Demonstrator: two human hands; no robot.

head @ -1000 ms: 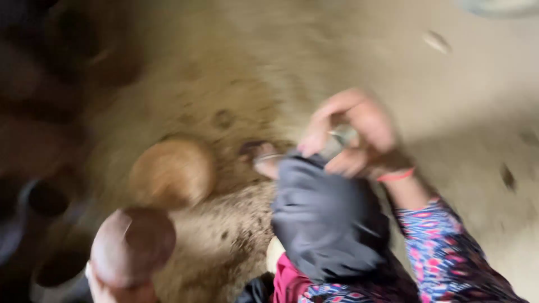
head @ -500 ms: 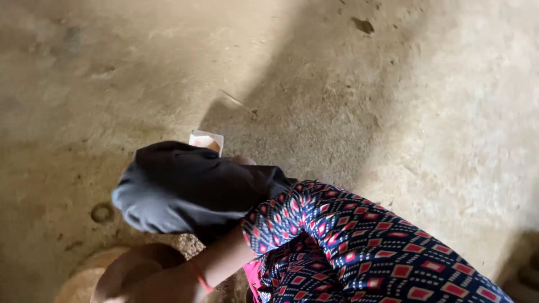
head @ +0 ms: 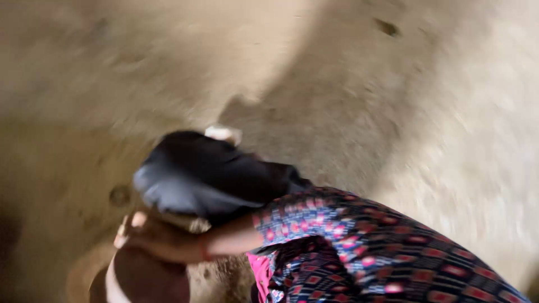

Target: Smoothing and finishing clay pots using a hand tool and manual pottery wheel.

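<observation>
The view is blurred by motion. My right hand (head: 154,238) reaches left across my body, with a thin red band at the wrist and a patterned red and blue sleeve (head: 359,247) behind it. The hand lies on top of a round brown clay pot (head: 149,280) at the bottom left edge. A small pale thing (head: 193,224) shows by its fingers; the blur hides whether the hand grips it. My knee in dark cloth (head: 208,174) sits just above the hand. My left hand is out of sight.
The ground is bare pale earth (head: 393,101) with small dents and a dark spot (head: 387,27) at the far right. A small pale object (head: 223,133) lies just beyond the knee. A ring-shaped mark (head: 119,195) sits left of the knee.
The view swung from a group of clay pots to bare ground. My right hand went from beside the knee down to the brown pot at the lower left.
</observation>
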